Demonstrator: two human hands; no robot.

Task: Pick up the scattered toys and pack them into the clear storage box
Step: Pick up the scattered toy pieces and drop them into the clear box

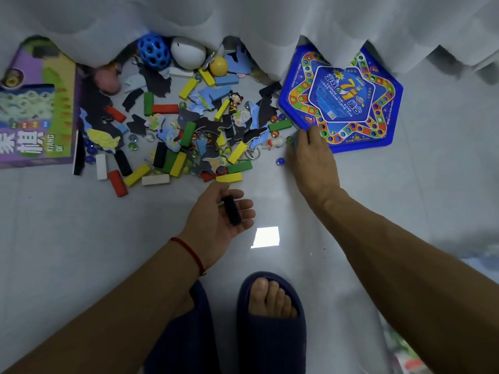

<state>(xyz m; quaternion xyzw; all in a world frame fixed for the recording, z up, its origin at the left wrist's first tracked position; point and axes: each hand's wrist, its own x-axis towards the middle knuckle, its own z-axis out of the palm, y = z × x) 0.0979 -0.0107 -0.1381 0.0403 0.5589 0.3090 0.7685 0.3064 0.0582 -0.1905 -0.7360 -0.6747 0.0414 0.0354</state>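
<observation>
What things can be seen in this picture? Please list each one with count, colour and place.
curtain: one, white, along the top
chess box: one, purple and green, far left
game board: one, blue star shape, right, partly under the curtain
holed ball: one, blue, top of the pile
wooden blocks: many, yellow, red, green, black, white, scattered in the pile
puzzle pieces: many, blue and black, mid pile
marbles: many, glassy, between the blocks
doll: one, red and black, pile centre
slipper: dark blue, bottom centre
left hand: grip on a black block
right hand: at the game board's lower corner
</observation>
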